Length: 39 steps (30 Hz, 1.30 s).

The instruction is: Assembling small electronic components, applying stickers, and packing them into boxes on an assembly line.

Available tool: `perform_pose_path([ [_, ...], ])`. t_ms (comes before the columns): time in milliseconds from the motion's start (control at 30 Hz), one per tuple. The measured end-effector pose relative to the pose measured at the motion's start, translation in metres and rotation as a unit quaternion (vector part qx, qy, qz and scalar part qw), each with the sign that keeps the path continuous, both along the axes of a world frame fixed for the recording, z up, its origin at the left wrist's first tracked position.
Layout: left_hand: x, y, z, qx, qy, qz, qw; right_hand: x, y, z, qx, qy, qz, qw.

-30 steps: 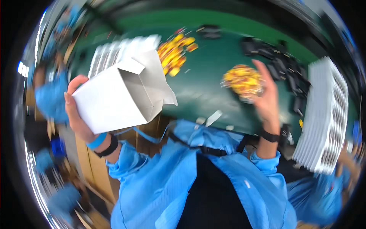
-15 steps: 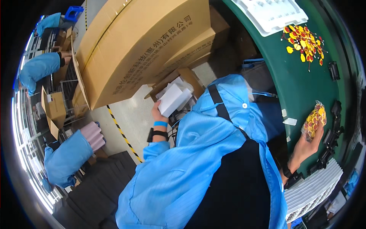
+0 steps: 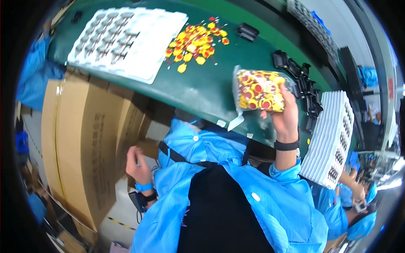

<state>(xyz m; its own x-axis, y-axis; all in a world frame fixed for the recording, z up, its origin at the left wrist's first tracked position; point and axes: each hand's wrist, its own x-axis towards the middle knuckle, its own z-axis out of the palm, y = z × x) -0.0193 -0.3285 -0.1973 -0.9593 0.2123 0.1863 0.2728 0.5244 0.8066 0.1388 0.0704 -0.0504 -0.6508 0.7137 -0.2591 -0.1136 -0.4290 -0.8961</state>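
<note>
In my right hand [image 3: 287,118] is a clear plastic bag [image 3: 258,90] packed with small yellow and red parts, lifted over the green table. My fingers are closed around its right end. Below the table's front edge, beside the large carton, my left hand [image 3: 137,165] holds nothing, its fingers loosely bent and apart. Behind the bag and to its left lies a loose pile of yellow and red parts [image 3: 195,43] with thin dark leads. A white tray [image 3: 154,42] rests left of this pile, with dark pieces in the pockets on its left side.
Black plastic housings [image 3: 300,78] form a row right of the bag; another housing [image 3: 247,32] sits farther back. A stack of white trays [image 3: 327,139] stands at the right. The tall carton [image 3: 71,147] is at my left. Other people in blue work at both sides.
The view has turned toward the table. My left hand has let go of the white box and come away from it. The bag in my right hand is now raised in front of me.
</note>
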Motion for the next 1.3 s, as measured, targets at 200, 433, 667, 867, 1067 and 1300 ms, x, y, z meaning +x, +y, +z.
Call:
perform_pose_path([
  [200, 0.010, 0.224, 0.124, 0.243, -0.324, -0.420, 0.812, 0.028, 0.013, 0.004, -0.107, 0.069, 0.019, 0.992],
  [433, -0.012, 0.256, 0.103, 0.224, -0.448, -0.498, 0.708, 0.025, 0.013, -0.014, -0.149, 0.073, 0.051, 0.985],
  [667, 0.003, 0.301, 0.100, 0.118, -0.445, -0.464, 0.757, 0.054, 0.027, -0.020, -0.117, 0.006, 0.058, 0.991],
  [867, 0.008, 0.301, 0.101, 0.029, -0.292, -0.474, 0.830, 0.066, 0.012, -0.008, 0.207, -0.313, -0.011, 0.927],
  [1067, 0.003, 0.309, 0.111, -0.031, -0.366, -0.493, 0.789, 0.063, -0.029, -0.012, 0.564, -0.346, -0.184, 0.727],
  [1300, 0.018, 0.316, 0.095, 0.153, -0.470, -0.487, 0.720, 0.041, -0.045, -0.004, 0.672, -0.300, -0.190, 0.650],
])
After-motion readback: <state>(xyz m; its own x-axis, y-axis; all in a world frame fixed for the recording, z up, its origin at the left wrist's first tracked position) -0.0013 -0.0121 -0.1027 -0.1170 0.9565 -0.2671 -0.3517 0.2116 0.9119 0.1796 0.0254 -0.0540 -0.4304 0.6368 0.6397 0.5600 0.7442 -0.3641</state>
